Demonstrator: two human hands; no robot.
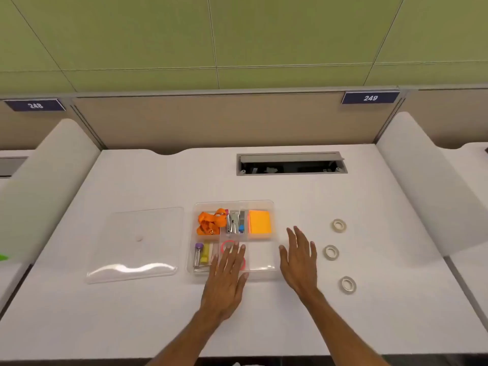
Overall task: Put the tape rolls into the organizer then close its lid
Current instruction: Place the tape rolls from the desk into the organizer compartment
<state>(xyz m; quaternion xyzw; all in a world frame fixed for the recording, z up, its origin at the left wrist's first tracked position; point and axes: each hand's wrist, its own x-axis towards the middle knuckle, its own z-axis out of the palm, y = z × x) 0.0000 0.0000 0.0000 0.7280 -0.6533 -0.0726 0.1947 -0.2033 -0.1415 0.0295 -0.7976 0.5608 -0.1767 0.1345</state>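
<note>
The lid point(136, 244) lies flat on the desk point(264, 326) at the left of the frame, just beside the organizer point(274, 207), likely set there so the compartments stay open for loading. The organizer sits at the centre, its upper compartments holding an orange strap point(208, 223), a stapler point(233, 221) and orange sticky notes point(260, 221). The lower right compartment looks empty, a likely spot for the tape. The left hand point(228, 276) is spread flat and empty over the organizer's lower middle, perhaps to steady it. The right hand point(299, 256), also open and holding nothing, hovers just right of the organizer, angled toward the three tape rolls point(331, 252). They lie in a column at the right, well apart from the organizer, none yet picked up.
</note>
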